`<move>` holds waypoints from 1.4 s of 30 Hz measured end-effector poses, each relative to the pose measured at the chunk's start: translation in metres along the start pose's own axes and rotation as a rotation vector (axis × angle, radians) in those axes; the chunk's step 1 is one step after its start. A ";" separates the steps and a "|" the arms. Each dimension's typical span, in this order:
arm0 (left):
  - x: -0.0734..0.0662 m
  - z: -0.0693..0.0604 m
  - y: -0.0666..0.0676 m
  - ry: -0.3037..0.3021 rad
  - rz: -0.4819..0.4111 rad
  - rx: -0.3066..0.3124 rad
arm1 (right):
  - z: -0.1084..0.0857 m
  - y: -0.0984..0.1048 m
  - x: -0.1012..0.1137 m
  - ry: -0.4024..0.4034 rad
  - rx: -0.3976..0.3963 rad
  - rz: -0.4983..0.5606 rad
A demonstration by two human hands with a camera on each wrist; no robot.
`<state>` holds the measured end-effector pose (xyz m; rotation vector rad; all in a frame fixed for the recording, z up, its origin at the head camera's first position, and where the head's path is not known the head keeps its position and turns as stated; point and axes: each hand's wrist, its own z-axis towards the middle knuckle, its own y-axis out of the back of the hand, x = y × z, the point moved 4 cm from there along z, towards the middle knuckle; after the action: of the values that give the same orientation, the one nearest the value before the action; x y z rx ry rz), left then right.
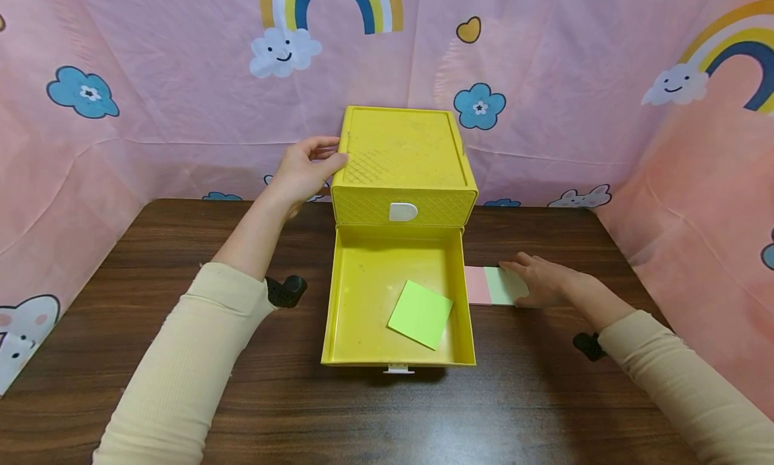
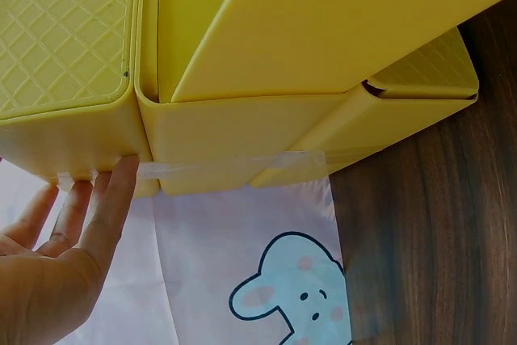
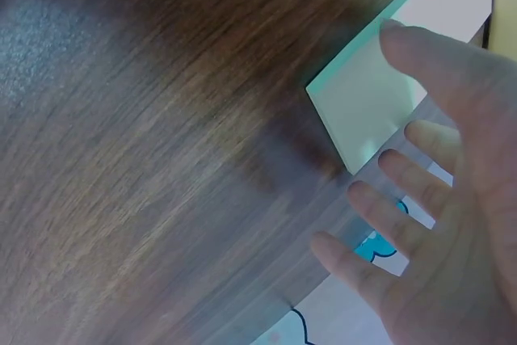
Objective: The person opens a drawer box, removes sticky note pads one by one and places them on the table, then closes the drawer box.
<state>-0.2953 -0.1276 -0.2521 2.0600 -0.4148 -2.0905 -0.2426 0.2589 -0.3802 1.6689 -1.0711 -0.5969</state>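
A yellow drawer box (image 1: pixel 399 146) stands at the back of the table, one drawer (image 1: pixel 369 297) pulled out with a bright green sticky pad (image 1: pixel 421 315) lying tilted inside. My left hand (image 1: pixel 305 169) rests against the box's upper left side; in the left wrist view its fingers (image 2: pixel 105 216) touch the side wall. Right of the drawer lie a pink pad (image 1: pixel 478 285) and a pale green pad (image 1: pixel 503 286), side by side. My right hand (image 1: pixel 544 281) is at the pale green pad's right end, fingers spread; in the right wrist view the thumb lies over the pad (image 3: pixel 371 103).
The dark wooden table (image 1: pixel 423 418) carries the box and pads. A pink patterned cloth (image 1: pixel 393 68) hangs behind and at both sides. A white latch (image 1: pixel 399 369) sticks out from the drawer's front, and another (image 1: pixel 402 212) is on the upper front.
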 end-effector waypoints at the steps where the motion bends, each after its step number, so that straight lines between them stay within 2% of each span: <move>1: 0.000 0.000 0.000 0.001 0.001 0.000 | 0.000 0.000 0.000 -0.004 0.001 0.000; 11: 0.001 0.000 0.000 0.000 -0.015 0.008 | -0.003 0.003 0.000 -0.018 -0.045 -0.046; 24: 0.001 0.000 0.001 -0.004 0.013 0.008 | -0.007 0.016 0.005 0.021 -0.199 -0.076; 32: 0.001 0.001 0.001 -0.003 0.011 0.009 | -0.010 0.028 0.011 0.097 -0.340 -0.095; 42: 0.001 0.001 0.001 -0.003 -0.001 0.011 | -0.014 0.038 0.024 0.149 -0.440 -0.144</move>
<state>-0.2966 -0.1288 -0.2529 2.0633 -0.4276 -2.0970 -0.2338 0.2421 -0.3370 1.3828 -0.6572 -0.7297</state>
